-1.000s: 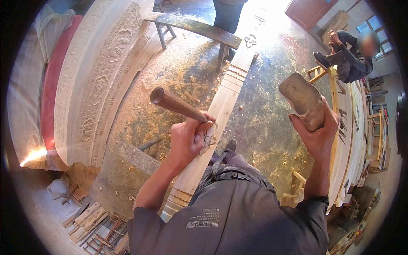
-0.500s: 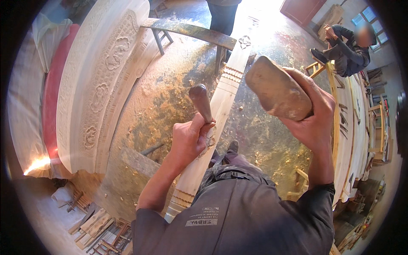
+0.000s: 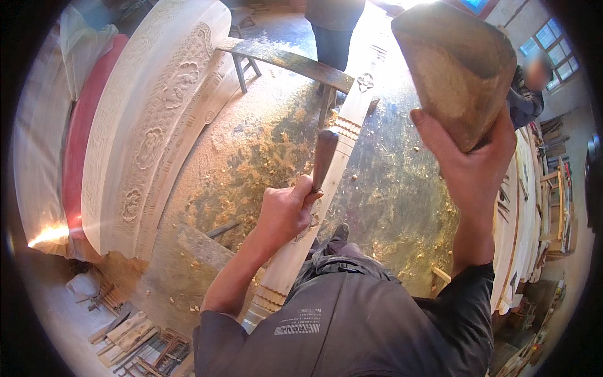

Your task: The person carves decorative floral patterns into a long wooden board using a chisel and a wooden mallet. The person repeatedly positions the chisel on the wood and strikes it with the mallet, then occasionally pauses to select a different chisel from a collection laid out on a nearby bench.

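Note:
My left hand [image 3: 286,208] is wrapped round the lower part of a wood chisel [image 3: 325,158]. Its brown handle stands nearly upright, and my fingers hide the blade. Beneath that hand runs a long pale wooden beam [image 3: 281,271], slanting from my waist to the far trestle. Grooved bands and a carved flower decorate the beam, with more carving partly covered by my left hand. Raised at the upper right, my right hand [image 3: 472,168] grips a thick, worn wooden mallet block [image 3: 461,72], well apart from the chisel.
Large carved panels [image 3: 129,135] stand on the left beside red cloth [image 3: 85,138]. A trestle bench [image 3: 282,58] supports the beam's far end, where a person [image 3: 333,38] stands. Another person [image 3: 526,94] is at the right near stacked boards [image 3: 512,239]. Shavings litter the floor.
My right hand has lifted the mallet block upward and to the right. The chisel handle has shifted right and tilted more upright in my left hand.

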`<action>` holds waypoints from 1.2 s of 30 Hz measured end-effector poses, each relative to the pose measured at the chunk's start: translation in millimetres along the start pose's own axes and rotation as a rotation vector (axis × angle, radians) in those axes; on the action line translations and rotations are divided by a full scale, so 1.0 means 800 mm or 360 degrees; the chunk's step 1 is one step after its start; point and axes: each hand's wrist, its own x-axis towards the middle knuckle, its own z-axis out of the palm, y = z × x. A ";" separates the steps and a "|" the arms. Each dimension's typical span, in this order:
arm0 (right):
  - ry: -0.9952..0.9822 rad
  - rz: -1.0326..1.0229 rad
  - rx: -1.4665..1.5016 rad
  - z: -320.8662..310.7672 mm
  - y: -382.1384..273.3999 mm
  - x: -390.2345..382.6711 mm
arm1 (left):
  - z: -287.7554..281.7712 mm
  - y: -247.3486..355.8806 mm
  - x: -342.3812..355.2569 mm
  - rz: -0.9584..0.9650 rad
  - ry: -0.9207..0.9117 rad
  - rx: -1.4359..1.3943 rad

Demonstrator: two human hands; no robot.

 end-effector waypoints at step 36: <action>-0.0241 -0.0205 -0.0273 0.014 0.022 0.012 | -0.001 -0.008 -0.002 0.0017 0.0004 0.0015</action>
